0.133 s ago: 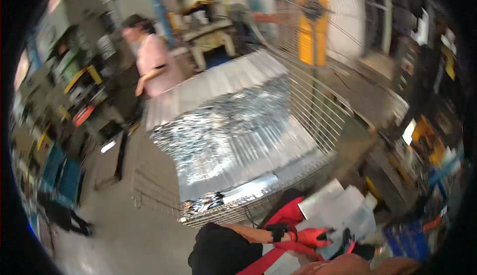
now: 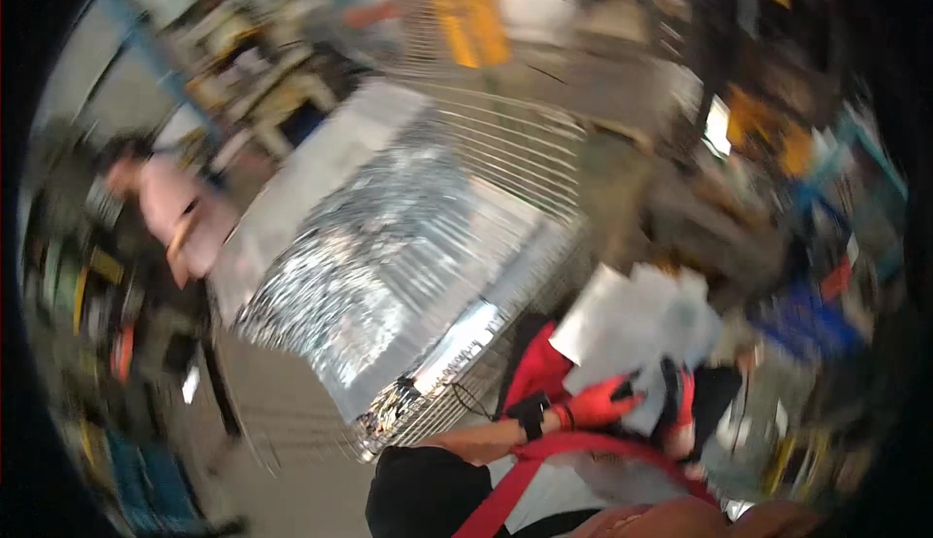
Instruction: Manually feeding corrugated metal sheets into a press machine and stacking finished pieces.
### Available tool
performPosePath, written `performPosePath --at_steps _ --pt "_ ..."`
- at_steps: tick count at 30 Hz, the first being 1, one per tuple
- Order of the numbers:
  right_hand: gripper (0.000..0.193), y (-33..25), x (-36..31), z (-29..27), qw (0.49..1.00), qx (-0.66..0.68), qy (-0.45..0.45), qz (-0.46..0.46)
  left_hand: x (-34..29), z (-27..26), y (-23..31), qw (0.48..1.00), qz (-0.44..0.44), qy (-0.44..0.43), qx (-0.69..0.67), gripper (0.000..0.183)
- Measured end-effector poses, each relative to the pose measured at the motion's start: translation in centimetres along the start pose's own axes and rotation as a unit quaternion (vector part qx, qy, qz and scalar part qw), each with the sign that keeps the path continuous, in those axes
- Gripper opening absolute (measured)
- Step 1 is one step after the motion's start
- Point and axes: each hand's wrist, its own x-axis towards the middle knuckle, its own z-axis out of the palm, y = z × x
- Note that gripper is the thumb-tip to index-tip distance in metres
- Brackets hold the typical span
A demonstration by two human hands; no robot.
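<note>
My left hand (image 2: pixel 598 404), in a red glove with dark fingertips, reaches across in front of my body. Its fingertips look a little apart, with nothing seen between them. Beside it, my right hand (image 2: pixel 682 412) wears a red and black glove and points away from me; motion smears its fingers. Both hands are at the near edge of a pile of pale grey-white sheets (image 2: pixel 632 324), whose material I cannot make out. A black band (image 2: pixel 530 416) wraps my left wrist.
Left of the sheets stands a large wire-mesh cage (image 2: pixel 515 149) heaped with shiny metal strips (image 2: pixel 360 237). A person in a pink top (image 2: pixel 180 208) stands beyond it at the left. Blue crates (image 2: pixel 812 329) lie at the right, and a yellow upright part (image 2: pixel 468 13) rises behind.
My view has swung to the right and tilted, so the cage and person shift left. Both hands appear higher in the picture, beside the pale sheets.
</note>
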Motion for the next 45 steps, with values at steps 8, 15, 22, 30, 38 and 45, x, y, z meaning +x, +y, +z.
performPosePath --at_steps 8,15,22,30,38,45 --pt "0.020 1.7 2.9 -3.3 0.793 0.445 0.101 0.404 4.3 2.0 1.8 0.998 0.019 -0.065 -0.006 0.050" --pt "0.032 5.3 5.5 -2.3 0.858 0.402 0.141 0.288 1.9 0.9 -2.2 0.991 0.040 0.044 0.119 0.056" --pt "0.032 1.5 7.7 -2.7 0.899 0.365 0.083 0.226 0.3 1.0 3.9 0.982 0.080 -0.002 0.171 0.056" --pt "0.025 11.2 8.9 -3.9 0.884 0.384 0.094 0.250 9.6 -1.7 0.7 0.978 0.072 -0.047 -0.192 0.038" --pt "0.011 7.0 14.2 -5.8 0.872 0.380 0.199 0.235 15.7 -0.2 6.2 0.897 -0.115 -0.181 -0.386 0.048" --pt "0.016 8.3 15.9 -5.3 0.869 0.369 0.220 0.247 17.5 0.2 7.2 0.888 -0.088 -0.153 -0.424 0.042"
